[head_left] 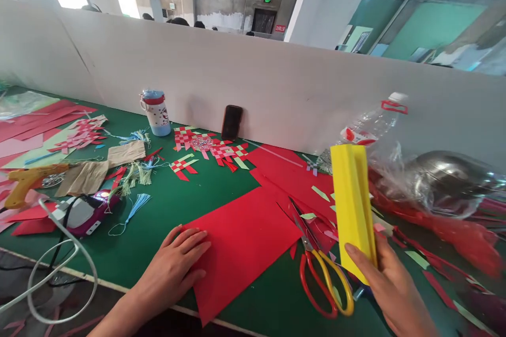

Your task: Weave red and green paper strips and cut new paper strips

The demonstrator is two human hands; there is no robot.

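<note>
My left hand [179,260] lies with its fingers stretched over the left edge of a red sheet of paper [245,237] on the green tabletop. At the right, my right hand [389,279] is closed round the lower end of a folded yellow bundle [351,205], held upright above the table; whether it is paper or cloth I cannot tell. Between the red sheet and my right hand rest scissors [322,274] with red and yellow handles, their blades partly apart. Woven red and green paper pieces [213,145] lie farther back.
A yellow glue gun [29,181], tassels [136,208] and a white cable [90,268] lie to the left. Against the white partition [276,84] stand a cup [156,113] and a phone [232,122]. A plastic bottle [371,124] and paper scraps are at the right.
</note>
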